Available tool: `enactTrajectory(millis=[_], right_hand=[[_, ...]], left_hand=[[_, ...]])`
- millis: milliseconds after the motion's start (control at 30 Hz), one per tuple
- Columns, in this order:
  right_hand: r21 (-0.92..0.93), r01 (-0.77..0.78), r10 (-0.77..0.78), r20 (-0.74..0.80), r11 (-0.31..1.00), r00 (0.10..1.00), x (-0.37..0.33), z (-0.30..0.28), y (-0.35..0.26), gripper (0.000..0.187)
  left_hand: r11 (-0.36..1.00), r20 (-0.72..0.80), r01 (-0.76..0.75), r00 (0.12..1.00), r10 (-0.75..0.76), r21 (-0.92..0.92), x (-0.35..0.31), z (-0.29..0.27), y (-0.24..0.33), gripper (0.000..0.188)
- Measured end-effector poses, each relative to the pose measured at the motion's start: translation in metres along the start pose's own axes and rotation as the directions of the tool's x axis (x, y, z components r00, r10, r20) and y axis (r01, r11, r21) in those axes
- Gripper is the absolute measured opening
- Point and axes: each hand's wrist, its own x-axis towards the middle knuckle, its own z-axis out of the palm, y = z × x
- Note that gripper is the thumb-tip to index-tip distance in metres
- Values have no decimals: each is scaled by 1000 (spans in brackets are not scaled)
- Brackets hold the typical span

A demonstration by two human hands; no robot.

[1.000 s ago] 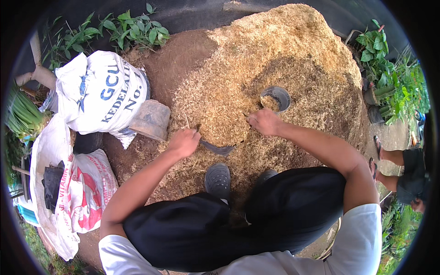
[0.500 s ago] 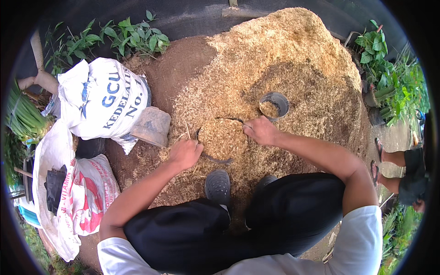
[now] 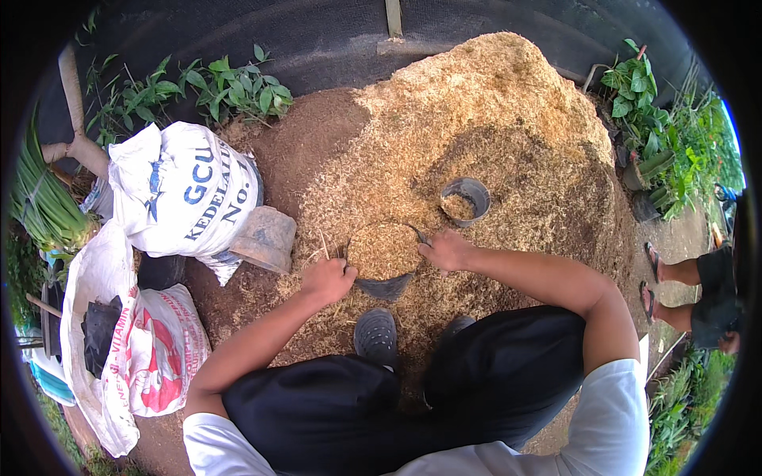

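A black plastic grow bag (image 3: 386,288) stands in front of my feet, filled to the rim with pale chaff-like shavings (image 3: 383,247). My left hand (image 3: 329,280) pinches its rim on the left side. On the opposite side, my right hand (image 3: 446,251) has the rim between thumb and fingers. Beyond my right hand, a dark round pot (image 3: 478,192) leans on the heap with some shavings inside. The large heap (image 3: 492,83) of shavings mixed with dark soil spreads out behind the bag.
At left stand a full white sack (image 3: 198,186), a dirt-caked pot (image 3: 268,238) on its side and an open white-and-red sack (image 3: 163,349). Leafy plants (image 3: 238,87) line the black netting (image 3: 317,47). Another person's sandalled feet (image 3: 651,278) show at right.
My view has tilted, so the scene sits a little lower. More of the bag's near wall shows now, and the bag looks raised or pulled upright. Both hands keep their hold.
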Motion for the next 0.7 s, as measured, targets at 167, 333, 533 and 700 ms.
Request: enactTrajectory(millis=[167,333,533,700], right_hand=[[236,-7,23,-65,972,998,-12,-12,-7,49],[231,5,41,-193,973,980,-22,-12,-11,53],[112,146,-116,-236,983,965,-9,-8,-2,50],[106,96,-75,-184,990,980,-7,-4,-1,46]], left_hand=[[990,-35,50,998,-55,-129,9,-6,1,54],[996,3,-40,999,40,-82,2,-13,1,56],[991,-1,-133,991,133,-26,-2,-5,4,54],[995,81,-105,991,104,2,6,-12,4,55]])
